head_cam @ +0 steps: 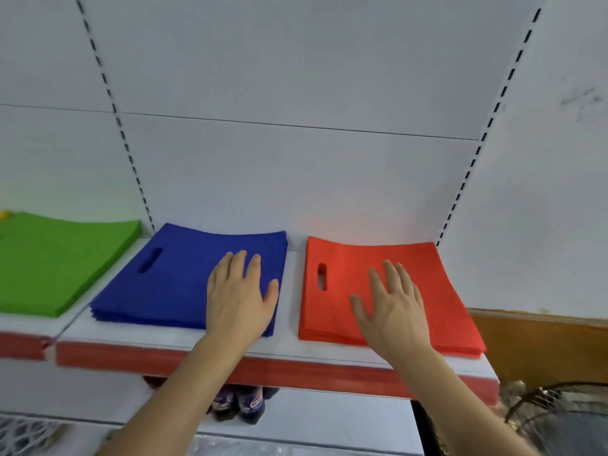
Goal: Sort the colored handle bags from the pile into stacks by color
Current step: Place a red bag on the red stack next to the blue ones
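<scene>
stacks: 3 | blue stack (pixel 171 278) middle, left hand (pixel 238 291) flat, fingers straight | red stack (pixel 427 284) right of it, right hand (pixel 390 307) flat, fingers spread | green stack (pixel 56 258) left

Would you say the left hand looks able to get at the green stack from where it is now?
Probably yes. The left hand lies flat on the blue stack, and the green stack sits just beyond it on the neighbouring shelf section. Nothing stands between them, though it would need a sideways stretch across the blue stack.

My shelf (pixel 296 352) is white with a red edge; on it the bag stacks are green (pixel 56 261), blue (pixel 177 278) and red (pixel 427 284).
</scene>
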{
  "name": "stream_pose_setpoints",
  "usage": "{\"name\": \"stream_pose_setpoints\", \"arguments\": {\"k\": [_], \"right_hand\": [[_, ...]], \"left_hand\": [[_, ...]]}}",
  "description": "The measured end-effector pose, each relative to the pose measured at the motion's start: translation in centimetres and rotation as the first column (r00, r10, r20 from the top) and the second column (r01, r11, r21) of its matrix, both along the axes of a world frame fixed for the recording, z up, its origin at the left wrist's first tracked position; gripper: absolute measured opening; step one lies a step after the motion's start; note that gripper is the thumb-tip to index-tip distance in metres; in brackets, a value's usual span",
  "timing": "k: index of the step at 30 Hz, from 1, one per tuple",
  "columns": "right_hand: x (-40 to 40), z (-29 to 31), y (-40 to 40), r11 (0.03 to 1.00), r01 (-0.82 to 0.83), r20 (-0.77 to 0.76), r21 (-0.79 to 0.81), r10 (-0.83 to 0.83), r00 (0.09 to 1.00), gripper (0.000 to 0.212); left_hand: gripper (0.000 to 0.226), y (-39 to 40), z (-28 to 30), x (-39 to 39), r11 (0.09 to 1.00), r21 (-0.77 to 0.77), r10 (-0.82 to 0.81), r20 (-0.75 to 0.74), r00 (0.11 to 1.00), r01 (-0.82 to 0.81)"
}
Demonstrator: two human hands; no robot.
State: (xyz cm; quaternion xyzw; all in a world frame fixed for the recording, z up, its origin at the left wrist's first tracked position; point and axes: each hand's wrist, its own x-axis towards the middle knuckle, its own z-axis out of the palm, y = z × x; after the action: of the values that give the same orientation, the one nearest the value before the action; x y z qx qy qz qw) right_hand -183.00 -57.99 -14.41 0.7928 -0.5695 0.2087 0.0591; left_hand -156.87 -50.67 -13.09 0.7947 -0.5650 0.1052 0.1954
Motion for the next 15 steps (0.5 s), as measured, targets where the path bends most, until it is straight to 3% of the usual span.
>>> {"name": "stream_pose_setpoints", "arguments": {"k": [15], "right_hand": [[33.3,0.1,15.0,0.906,-0.424,-0.037,0.008,0.424,0.905,0.081]], "left_hand": [[0.067,22.0,0.0,26.8,0.948,0.004,0.317,0.018,0.948,-0.317]]}}
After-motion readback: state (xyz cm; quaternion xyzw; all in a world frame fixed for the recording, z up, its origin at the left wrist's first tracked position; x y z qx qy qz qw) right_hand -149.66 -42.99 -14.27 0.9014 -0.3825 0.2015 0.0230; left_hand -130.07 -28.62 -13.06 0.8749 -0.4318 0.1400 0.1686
